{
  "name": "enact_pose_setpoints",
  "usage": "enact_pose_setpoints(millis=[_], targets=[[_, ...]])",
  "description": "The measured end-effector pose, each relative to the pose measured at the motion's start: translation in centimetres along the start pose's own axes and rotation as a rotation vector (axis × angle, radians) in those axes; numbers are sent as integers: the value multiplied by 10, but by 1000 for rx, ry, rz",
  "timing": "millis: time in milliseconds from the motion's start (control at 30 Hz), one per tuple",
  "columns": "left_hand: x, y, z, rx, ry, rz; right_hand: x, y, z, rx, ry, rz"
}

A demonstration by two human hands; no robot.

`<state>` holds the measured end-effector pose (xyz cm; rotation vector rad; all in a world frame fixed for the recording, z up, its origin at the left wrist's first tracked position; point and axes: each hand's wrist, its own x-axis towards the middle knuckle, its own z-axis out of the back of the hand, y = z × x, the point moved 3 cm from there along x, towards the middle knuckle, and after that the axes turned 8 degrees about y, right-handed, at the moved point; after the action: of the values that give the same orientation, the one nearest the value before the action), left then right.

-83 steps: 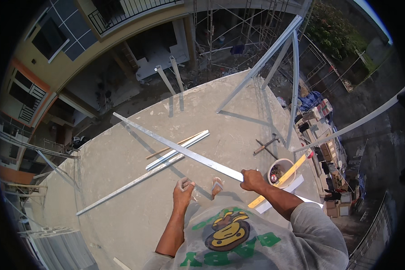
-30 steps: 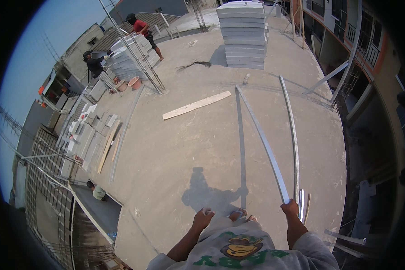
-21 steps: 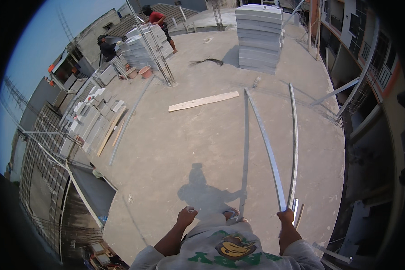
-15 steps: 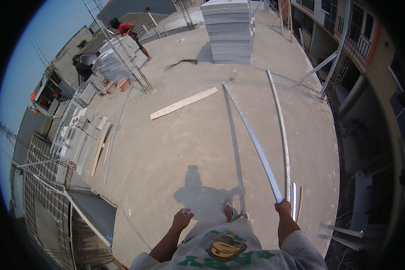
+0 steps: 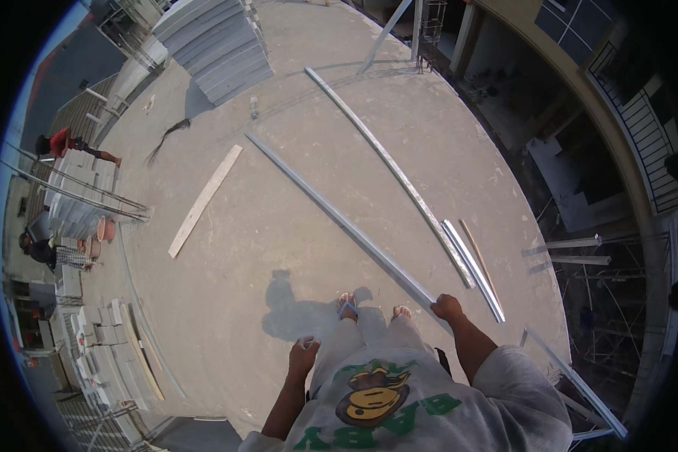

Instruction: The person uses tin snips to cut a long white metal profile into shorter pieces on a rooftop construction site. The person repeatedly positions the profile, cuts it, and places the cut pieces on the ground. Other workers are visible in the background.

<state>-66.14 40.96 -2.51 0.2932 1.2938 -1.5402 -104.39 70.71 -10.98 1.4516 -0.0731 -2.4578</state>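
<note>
Your view has swung to the right since half a second ago, carrying the tall stack of grey slabs (image 5: 215, 53) over to the upper left, and your feet (image 5: 346, 303) now stand wider apart. Your right hand (image 5: 447, 307) has shifted the near end of the long metal bar (image 5: 339, 216) away from the second metal bar (image 5: 392, 169) lying on the concrete floor (image 5: 226, 279); the two looked pinched together near you and now run almost parallel with a clear gap. You have that right hand closed round the near end. The far end, which appears to rest on the floor, still sits near a small pale object (image 5: 253, 105), so you seem to be pivoting the bar rather than carrying it. Your left hand (image 5: 303, 355) hangs half curled, clear of the bar; whether it holds something small, you cannot tell.
</note>
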Motion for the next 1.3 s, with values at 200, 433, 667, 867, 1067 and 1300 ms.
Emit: enact_pose_setpoints(millis=[200, 433, 667, 867, 1067, 1300], targets=[[89, -35, 79, 118, 202, 44, -56, 13, -73, 506, -109, -73], [184, -181, 92, 333, 280, -59, -135, -28, -222, 922, -167, -470], [109, -301, -100, 654, 406, -271, -154, -112, -358, 1334, -133, -694], [4, -228, -282, 996, 617, -127, -102, -217, -449, 1617, -130, -865], [12, -95, -445, 1309, 801, 262, -18, -352, -593, 1685, -207, -1245], [79, -29, -544, 1414, 651, 312, 83, -453, -735, 1541, -334, -1554]])
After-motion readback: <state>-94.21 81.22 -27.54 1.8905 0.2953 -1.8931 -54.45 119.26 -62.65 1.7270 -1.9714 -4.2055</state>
